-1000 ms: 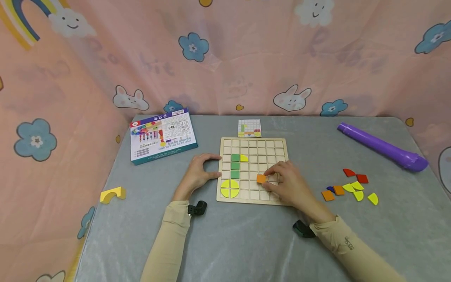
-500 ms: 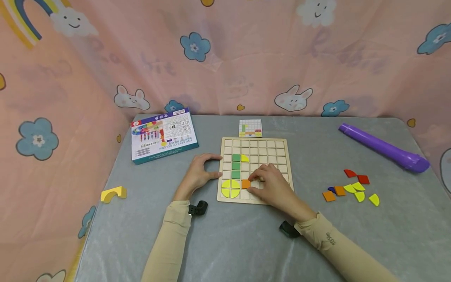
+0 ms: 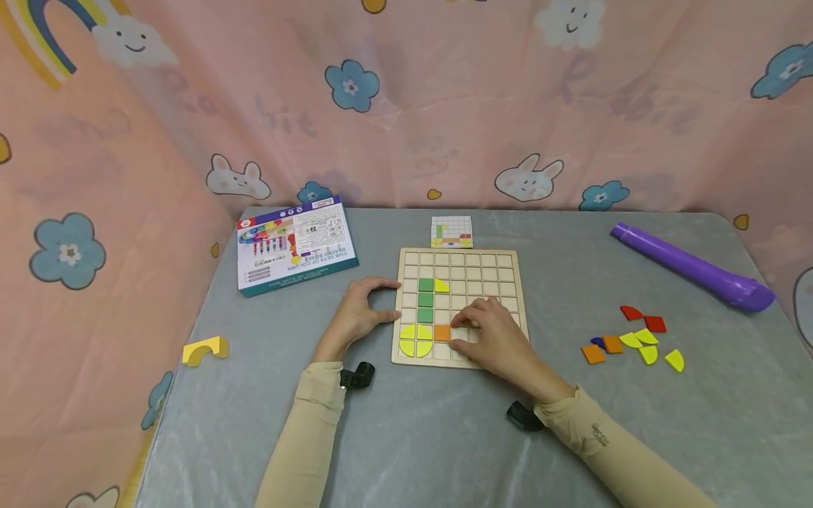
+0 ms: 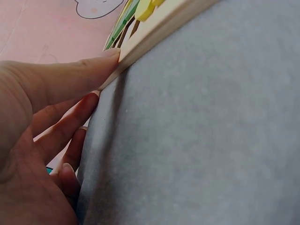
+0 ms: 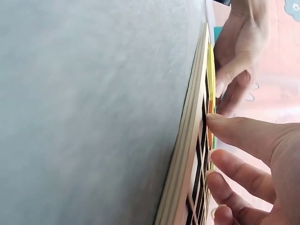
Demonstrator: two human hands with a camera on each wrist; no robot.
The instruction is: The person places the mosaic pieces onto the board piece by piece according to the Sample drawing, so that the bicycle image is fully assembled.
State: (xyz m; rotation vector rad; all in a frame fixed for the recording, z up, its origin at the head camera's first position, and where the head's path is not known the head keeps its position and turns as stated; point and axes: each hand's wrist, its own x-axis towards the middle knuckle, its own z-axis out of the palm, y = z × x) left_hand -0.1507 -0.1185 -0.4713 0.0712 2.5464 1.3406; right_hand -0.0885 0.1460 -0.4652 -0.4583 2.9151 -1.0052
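The square wooden grid board [image 3: 483,257] lies flat on the table. My left hand [image 3: 352,314] rests at its left edge; in the left wrist view the thumb [image 4: 79,77] touches the rim, with the other fingers spread below. An orange square tile [image 3: 442,332] sits in a cell right of the yellow circle made of quarter pieces [image 3: 416,340]. At that tile's right edge are the thumb and fingertips of my right hand [image 3: 492,335], held apart. A column of green tiles [image 3: 425,300] and a yellow quarter piece [image 3: 441,286] also lie on the board.
A pattern card [image 3: 452,231] lies behind the board. Loose orange, red, yellow and blue pieces [image 3: 612,344] are on the right, below a purple tube [image 3: 692,267]. A printed box [image 3: 295,247] and a yellow arch block [image 3: 205,350] stand to the left.
My right hand has carried the orange tile leftward across the board. The tile now lies level in a cell and the fingers have drawn slightly right of it. My left hand stays put.
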